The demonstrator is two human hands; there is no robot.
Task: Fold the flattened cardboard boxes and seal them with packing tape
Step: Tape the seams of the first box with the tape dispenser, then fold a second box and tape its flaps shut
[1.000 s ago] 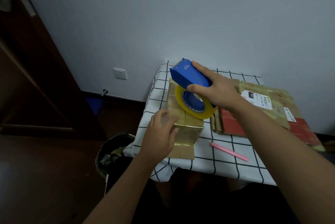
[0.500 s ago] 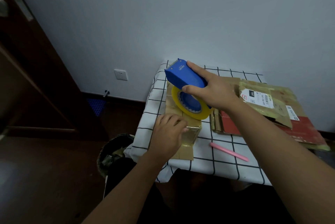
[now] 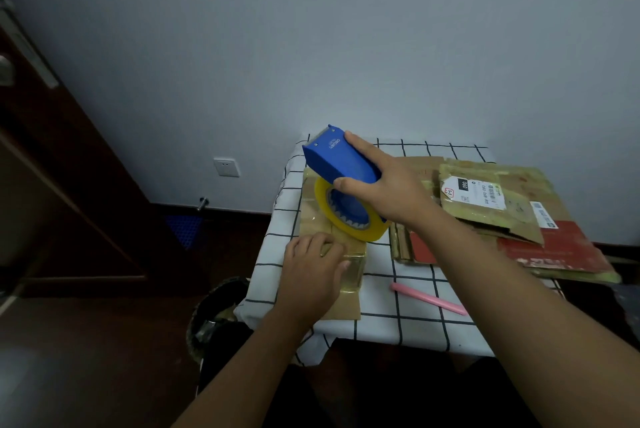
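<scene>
A small table (image 3: 408,327) with a white cloth and black lines stands by a grey wall. A brown box (image 3: 332,230) sits on the left part of the table. Shiny tape runs along its top and down its near side.

The left hand (image 3: 313,268) lies on the near end of the box. Its fingers are bent and press down on the taped top edge. It does not wrap around anything. The box is right under this hand and sticks out past it on the far side.

The right hand (image 3: 384,185) is higher up and farther back, over the far part of the box. It grips a blue tape gun (image 3: 341,159). The thumb is on the near side of the gun and the pointer finger lies along the top. A yellow tape roll (image 3: 349,216) hangs under the gun and rests on the box top. The gun's front end points to the far left, up off the box.

The two hands are apart, with the roll between them.

To the right of the box lies a pile of flat boxes (image 3: 512,216), with white labels on top and a red part near the front. A pink stick (image 3: 427,298) lies on the cloth in front of the pile. A dark bin (image 3: 214,320) stands on the floor at the left of the table. A white socket (image 3: 226,167) is on the wall.
</scene>
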